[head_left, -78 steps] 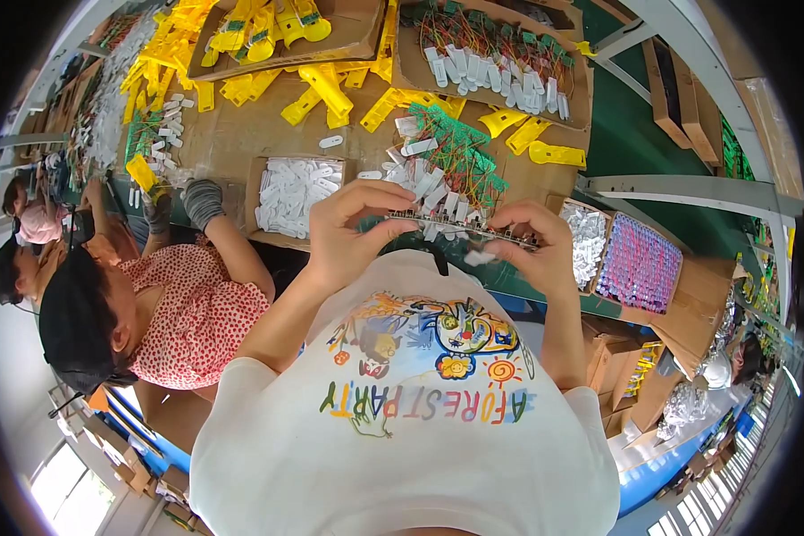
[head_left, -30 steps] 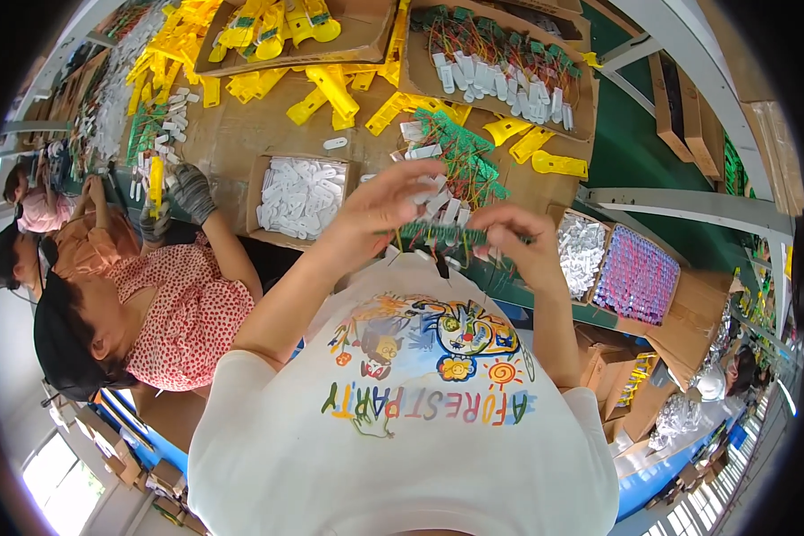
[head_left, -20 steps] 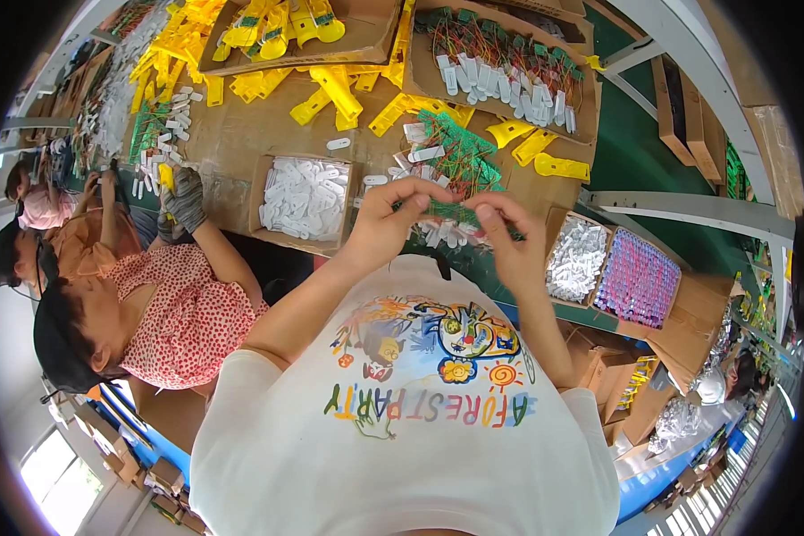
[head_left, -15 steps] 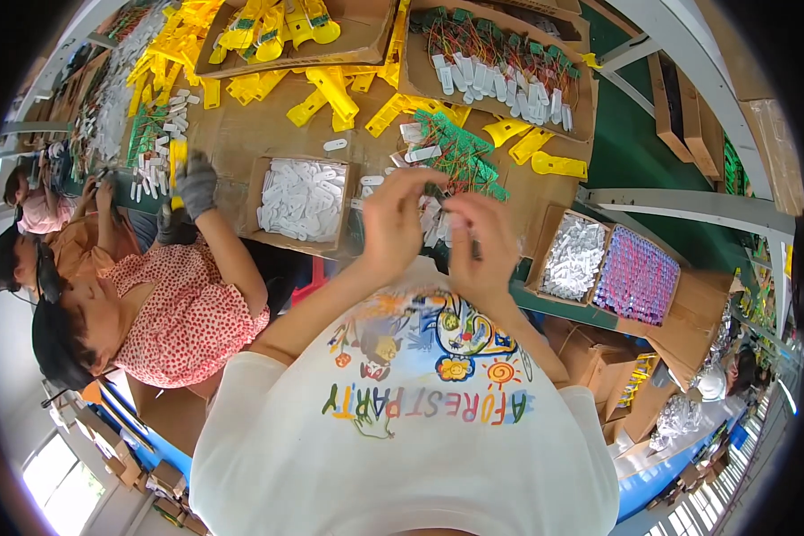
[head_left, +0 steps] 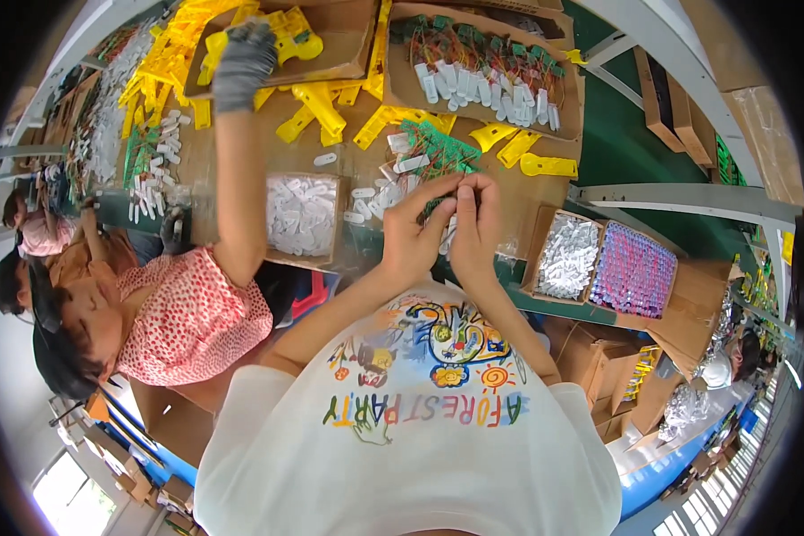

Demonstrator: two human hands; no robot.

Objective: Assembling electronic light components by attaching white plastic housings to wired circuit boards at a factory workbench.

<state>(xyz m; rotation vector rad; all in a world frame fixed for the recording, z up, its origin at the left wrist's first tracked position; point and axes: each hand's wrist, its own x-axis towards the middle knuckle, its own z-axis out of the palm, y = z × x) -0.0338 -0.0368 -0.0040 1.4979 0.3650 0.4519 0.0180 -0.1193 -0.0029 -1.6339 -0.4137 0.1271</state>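
My left hand (head_left: 411,230) and my right hand (head_left: 475,230) meet at the fingertips, close in front of my chest. Both are closed in a pinch, and what lies between the fingers is too small or hidden to name. Just beyond them, a sheet of green circuit boards (head_left: 447,148) with thin red wires lies on the cardboard-covered table. Loose white oblong plastic parts (head_left: 384,198) are scattered left of the boards. Farther left stands an open carton of white plastic pieces (head_left: 300,217).
At the right is a carton holding silvery-white parts (head_left: 569,256) and pink-purple cylinders (head_left: 635,268). A shallow box (head_left: 570,132) of wired boards stands at the back, near yellow plastic housings (head_left: 320,105). On my left, a co-worker's gloved hand (head_left: 246,67) reaches into a box of housings.
My hands have come together from slightly apart, fingertips now meeting. The co-worker's gloved hand has moved from the table's left part up to the box of yellow housings.
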